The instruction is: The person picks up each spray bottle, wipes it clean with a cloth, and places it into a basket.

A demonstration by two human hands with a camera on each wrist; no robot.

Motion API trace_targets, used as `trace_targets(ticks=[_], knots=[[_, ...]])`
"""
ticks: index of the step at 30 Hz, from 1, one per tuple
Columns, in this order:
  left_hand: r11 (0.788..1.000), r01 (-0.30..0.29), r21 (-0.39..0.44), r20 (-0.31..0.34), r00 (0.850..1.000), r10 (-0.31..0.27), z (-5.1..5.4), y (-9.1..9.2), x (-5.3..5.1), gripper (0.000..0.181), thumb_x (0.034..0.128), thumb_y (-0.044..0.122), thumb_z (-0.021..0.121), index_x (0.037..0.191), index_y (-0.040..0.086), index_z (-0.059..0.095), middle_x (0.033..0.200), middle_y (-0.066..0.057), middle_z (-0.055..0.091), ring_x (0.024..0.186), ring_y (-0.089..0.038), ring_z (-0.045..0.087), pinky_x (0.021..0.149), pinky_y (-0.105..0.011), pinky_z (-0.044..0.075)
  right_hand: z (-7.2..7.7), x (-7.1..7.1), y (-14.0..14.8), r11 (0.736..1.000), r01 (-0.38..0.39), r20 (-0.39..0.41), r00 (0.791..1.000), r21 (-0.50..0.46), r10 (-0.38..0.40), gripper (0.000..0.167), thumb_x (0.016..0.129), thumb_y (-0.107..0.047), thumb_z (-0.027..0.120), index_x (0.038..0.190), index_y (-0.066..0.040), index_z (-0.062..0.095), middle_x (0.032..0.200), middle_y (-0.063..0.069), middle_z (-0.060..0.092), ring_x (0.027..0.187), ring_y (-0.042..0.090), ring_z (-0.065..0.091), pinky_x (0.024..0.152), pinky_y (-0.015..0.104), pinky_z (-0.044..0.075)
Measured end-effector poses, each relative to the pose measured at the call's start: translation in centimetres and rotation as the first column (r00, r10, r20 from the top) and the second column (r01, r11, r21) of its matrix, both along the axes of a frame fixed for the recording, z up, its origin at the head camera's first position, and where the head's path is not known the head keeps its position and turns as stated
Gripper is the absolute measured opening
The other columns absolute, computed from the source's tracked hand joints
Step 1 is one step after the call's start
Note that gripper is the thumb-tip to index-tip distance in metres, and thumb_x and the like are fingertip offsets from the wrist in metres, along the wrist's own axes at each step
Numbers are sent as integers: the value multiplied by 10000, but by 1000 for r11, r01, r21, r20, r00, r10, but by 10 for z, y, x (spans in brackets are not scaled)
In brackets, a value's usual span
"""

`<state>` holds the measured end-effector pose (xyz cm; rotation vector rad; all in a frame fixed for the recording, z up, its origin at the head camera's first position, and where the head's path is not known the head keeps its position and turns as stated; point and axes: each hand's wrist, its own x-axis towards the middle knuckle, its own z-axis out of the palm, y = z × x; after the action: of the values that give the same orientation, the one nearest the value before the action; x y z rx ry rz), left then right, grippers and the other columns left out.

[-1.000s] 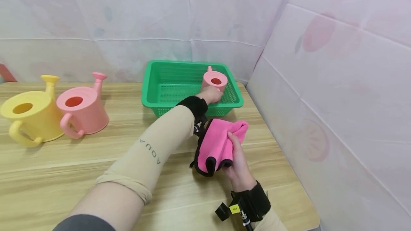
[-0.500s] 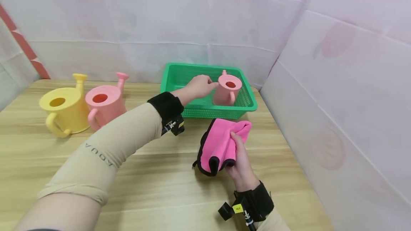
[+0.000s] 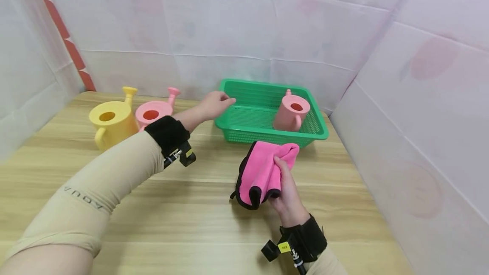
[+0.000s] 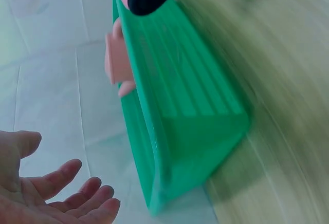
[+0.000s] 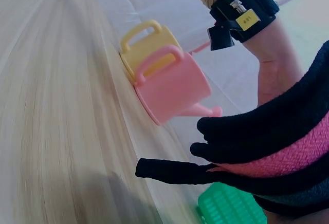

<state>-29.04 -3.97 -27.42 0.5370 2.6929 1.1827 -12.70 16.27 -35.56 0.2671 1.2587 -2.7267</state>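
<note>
My left hand [image 3: 214, 105] hovers at the left end of the green basket [image 3: 263, 132], fingers loosely spread and holding nothing, as the left wrist view of the hand [image 4: 56, 196] also shows. Inside the basket's right part a pink watering can [image 3: 288, 116] stands upright, its handle towards me. My right hand [image 3: 286, 200] grips a folded pink cloth with black edging [image 3: 259, 173] in front of the basket. Left of the basket are a second pink watering can [image 3: 153, 109], partly hidden behind my left wrist, and a yellow watering can [image 3: 116, 124] beside it.
The wooden table [image 3: 183, 220] carries everything. A pale printed sheet [image 3: 214, 20] hangs close behind the basket, and another sheet [image 3: 412, 139] runs along the table's right side. Wrist cameras are strapped to both wrists.
My left hand has let go of the pink watering can in the basket and moved left, to the basket's left end. The right hand keeps its grip on the cloth. The head view has turned left.
</note>
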Motion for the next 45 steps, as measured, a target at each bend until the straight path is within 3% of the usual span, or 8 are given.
trace_targets(ticks=[8, 11, 17, 24, 30, 35, 40, 45], knots=[[998, -59, -16, -32, 998, 59, 7, -35, 9, 470, 984, 343, 420, 1276, -17, 498, 1245, -195, 527, 1156, -317, 478, 943, -448, 391, 1, -2, 1, 1000, -18, 30, 999, 4, 17, 312, 953, -312, 501, 1192, -162, 367, 1103, -26, 537, 1003, 87, 569, 890, 248, 448], [998, -56, -7, -8, 998, 56, 9, -49, 12, 484, 990, 357, 398, 1305, -3, 471, 1284, -197, 492, 1188, -328, 447, 959, -468, 371, 2, -3, 3, 1000, -23, 31, 999, 0, 23, 330, 950, -318, 510, 1199, -161, 360, 1116, -21, 526, 1013, 89, 564, 902, 247, 441], [993, -102, 65, 41, 994, 99, 4, -83, 16, 506, 994, 356, 384, 1331, -19, 428, 1336, -221, 434, 1248, -346, 381, 1016, -483, 307, 2, -3, 5, 1000, -27, 36, 999, 5, 27, 342, 941, -324, 529, 1199, -169, 366, 1113, -31, 543, 1013, 86, 566, 902, 249, 438], [983, -182, 14, 51, 982, 181, -4, -119, 26, 574, 977, 430, 392, 1356, -1, 402, 1330, -214, 435, 1191, -364, 412, 992, -507, 339, 3, -4, 11, 999, -36, 54, 998, 20, 34, 327, 942, -323, 524, 1187, -169, 372, 1101, -39, 558, 1015, 83, 566, 905, 245, 432], [979, -198, 38, 98, 976, 194, -10, -134, 33, 610, 967, 470, 383, 1353, -2, 403, 1323, -231, 436, 1213, -381, 388, 1018, -547, 281, 4, -5, 15, 999, -49, 18, 999, 11, 48, 304, 959, -318, 485, 1185, -159, 360, 1086, -37, 548, 988, 80, 567, 890, 241, 436], [980, -194, 42, 97, 977, 189, -16, -140, 41, 610, 974, 457, 379, 1357, -17, 404, 1331, -243, 434, 1229, -395, 371, 1026, -561, 253, 4, -5, 15, 998, -61, 7, 998, 22, 61, 291, 965, -320, 463, 1182, -159, 356, 1076, -36, 548, 977, 83, 568, 884, 248, 439], [972, -229, 57, 108, 969, 222, -28, -147, 49, 595, 981, 444, 364, 1302, -51, 440, 1285, -274, 458, 1196, -410, 399, 1004, -547, 295, 4, -6, 15, 998, -59, 4, 998, 33, 59, 296, 965, -322, 468, 1187, -164, 353, 1090, -31, 542, 991, 87, 565, 895, 255, 438], [965, -245, 97, 143, 963, 230, -44, -153, 51, 598, 987, 437, 347, 1277, -77, 445, 1280, -287, 469, 1193, -412, 440, 984, -507, 359, 4, -8, 14, 998, -57, -2, 998, 37, 57, 302, 961, -322, 479, 1186, -169, 349, 1095, -27, 533, 991, 88, 566, 889, 256, 445]])
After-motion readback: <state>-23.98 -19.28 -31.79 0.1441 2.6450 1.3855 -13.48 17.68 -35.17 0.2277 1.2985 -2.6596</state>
